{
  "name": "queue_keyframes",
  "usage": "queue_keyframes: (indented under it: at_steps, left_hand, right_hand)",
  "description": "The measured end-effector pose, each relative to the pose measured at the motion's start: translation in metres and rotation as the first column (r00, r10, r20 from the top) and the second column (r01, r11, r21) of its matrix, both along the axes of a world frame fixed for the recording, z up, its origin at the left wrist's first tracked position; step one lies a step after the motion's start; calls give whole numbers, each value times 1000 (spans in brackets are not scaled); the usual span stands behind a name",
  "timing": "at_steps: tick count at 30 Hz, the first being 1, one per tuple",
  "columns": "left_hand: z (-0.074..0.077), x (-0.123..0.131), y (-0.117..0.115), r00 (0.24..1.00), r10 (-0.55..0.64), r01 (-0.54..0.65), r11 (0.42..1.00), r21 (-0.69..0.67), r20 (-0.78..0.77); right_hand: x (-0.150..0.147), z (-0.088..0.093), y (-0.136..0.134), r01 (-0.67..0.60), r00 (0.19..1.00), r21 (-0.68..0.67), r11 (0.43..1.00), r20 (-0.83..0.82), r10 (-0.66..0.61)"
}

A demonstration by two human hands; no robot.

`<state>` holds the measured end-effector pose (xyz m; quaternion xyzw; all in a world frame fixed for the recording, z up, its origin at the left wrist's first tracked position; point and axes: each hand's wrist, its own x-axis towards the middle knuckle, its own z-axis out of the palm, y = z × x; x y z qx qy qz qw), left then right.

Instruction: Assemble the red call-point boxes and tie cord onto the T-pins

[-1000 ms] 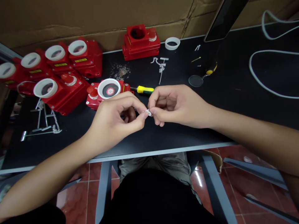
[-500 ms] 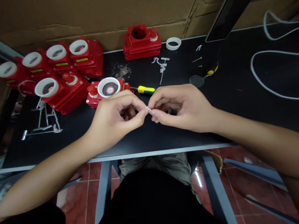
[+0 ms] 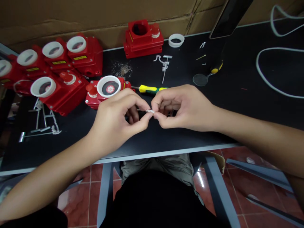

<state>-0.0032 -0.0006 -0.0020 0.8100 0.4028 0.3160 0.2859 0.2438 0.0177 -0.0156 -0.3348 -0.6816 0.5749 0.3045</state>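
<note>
White piece [image 3: 150, 110]: we hold it between both hands, above the middle of the black table [image 3: 180, 139]; our fingertips cover part of it, so its full shape cannot be told.
Left hand [image 3: 116, 114]: thumb and forefinger clamped on the left end of the piece, remaining fingers curled beneath, back of the hand turned up.
Right hand [image 3: 185, 107]: thumb and forefinger clamped on the opposite end, remaining fingers bent toward the palm.
Forearms: both reach in from the near corners and converge at the piece.
Screwdriver [image 3: 144, 89]: lies just beyond our fingertips, shaft to the left; our right hand hides the handle's right end.
Near red unit [image 3: 109, 88]: sits beyond our left hand, which blocks its near side; the screwdriver's shaft ends beside it.
T-shaped part [image 3: 164, 68]: lies farther out, beyond the screwdriver.
Debris [image 3: 123, 69]: scattered to the left of that part.
Far red unit [image 3: 143, 41]: stands by the cardboard [image 3: 95, 19], its round opening facing up.
Loose white ring [image 3: 176, 43]: rests right of the far unit, apart from it.
Left group: five red units [image 3: 65, 96] with white rings; metal rods [image 3: 39, 134] lie nearer.
Right side: clear disc [image 3: 200, 79], yellow-and-black item [image 3: 216, 67], white cable [image 3: 280, 48] looped farther right.
</note>
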Motion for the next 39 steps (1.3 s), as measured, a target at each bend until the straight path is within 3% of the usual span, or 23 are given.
queue_keyframes:
  at_steps: [7,13,18,23,32,35,39]
  left_hand:
    - [1,2,3,999,-29,30,996,89,-19]
    - [1,3,2,998,-55,54,998,43,17]
    - [1,6,2,978,-23,33,998,-46,206]
    - [1,8,3,957,-20,49,994,-93,291]
    - [4,3,-1,982,68,-61,997,-43,177]
    - [4,3,-4,988,103,-109,993,48,112]
    - [5,4,-6,986,113,-120,991,55,120]
  right_hand:
    - [-1,1,-1,34,998,115,993,44,-39]
    - [0,5,-4,73,995,132,989,60,-81]
    - [-3,11,-6,114,992,14,993,-58,-113]
    - [-4,13,-7,22,991,-166,986,-126,-44]
    - [-2,14,-9,41,990,-178,983,-122,-64]
    - [-3,17,-10,56,992,-161,985,-101,-73]
    - [-6,23,-11,81,993,-157,984,-75,-93]
